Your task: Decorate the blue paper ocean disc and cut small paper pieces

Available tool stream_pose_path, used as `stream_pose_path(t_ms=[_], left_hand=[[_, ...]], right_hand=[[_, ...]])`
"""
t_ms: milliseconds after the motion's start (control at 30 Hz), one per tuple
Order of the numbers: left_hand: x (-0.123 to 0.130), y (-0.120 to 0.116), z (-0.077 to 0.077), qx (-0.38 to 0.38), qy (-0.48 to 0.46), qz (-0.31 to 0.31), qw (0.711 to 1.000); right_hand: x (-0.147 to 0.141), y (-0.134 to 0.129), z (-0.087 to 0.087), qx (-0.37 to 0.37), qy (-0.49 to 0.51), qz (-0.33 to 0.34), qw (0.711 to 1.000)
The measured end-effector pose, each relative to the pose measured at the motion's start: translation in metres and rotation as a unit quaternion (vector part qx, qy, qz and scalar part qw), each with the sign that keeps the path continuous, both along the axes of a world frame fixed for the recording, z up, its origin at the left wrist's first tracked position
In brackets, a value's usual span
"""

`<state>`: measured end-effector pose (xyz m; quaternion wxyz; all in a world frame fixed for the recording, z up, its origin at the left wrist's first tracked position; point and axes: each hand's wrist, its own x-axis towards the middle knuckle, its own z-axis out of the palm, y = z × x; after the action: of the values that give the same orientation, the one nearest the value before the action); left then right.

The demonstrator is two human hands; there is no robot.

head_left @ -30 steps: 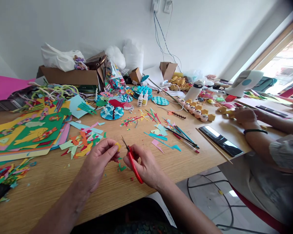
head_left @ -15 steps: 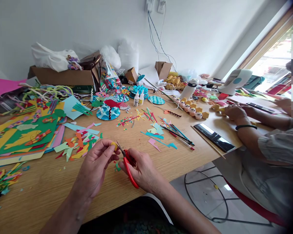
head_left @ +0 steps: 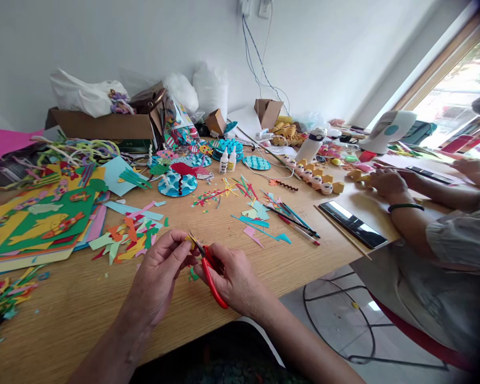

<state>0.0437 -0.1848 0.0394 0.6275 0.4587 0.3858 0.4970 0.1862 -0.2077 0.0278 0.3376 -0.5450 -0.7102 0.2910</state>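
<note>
Between the thumb and fingers of my left hand (head_left: 162,272) is a small yellow piece of paper (head_left: 191,241), mostly hidden by the fingertips. My right hand (head_left: 234,280) is wrapped round a pair of scissors (head_left: 213,282) with red handles. Their blades point up and left and meet the yellow paper at my left fingertips. Below the hands, a few green paper scraps (head_left: 192,274) lie on the wooden table (head_left: 88,320). Left of my left hand is a heap of coloured paper offcuts (head_left: 130,234).
Pencils (head_left: 294,221), a phone (head_left: 352,224) and a thin wooden stick (head_left: 344,233) lie to the right. Two glue bottles (head_left: 228,161) stand beside a blue disc with a red paper fish (head_left: 184,169). At the right, a co-worker's arm (head_left: 408,208) rests on the table.
The scissor blades have shifted slightly left over the yellow paper, closer to my left fingertips. Both hands otherwise keep nearly the same place.
</note>
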Motion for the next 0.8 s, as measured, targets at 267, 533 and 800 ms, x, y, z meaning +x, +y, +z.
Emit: stream_pose_path(t_ms=[267, 533, 800], left_hand=[[-0.0041, 0.0005, -0.0034, 0.002, 0.016, -0.003, 1.0], [-0.0051, 0.0014, -0.0005, 0.01, 0.037, -0.001, 0.999], [-0.0058, 0.0014, 0.0, 0.01, 0.041, 0.01, 0.999]], right_hand=[[0.0007, 0.0005, -0.0022, 0.011, 0.008, 0.004, 1.0], [0.0032, -0.0007, -0.006, 0.01, 0.018, 0.008, 1.0], [0.0053, -0.0035, -0.0003, -0.015, 0.015, 0.012, 1.0]])
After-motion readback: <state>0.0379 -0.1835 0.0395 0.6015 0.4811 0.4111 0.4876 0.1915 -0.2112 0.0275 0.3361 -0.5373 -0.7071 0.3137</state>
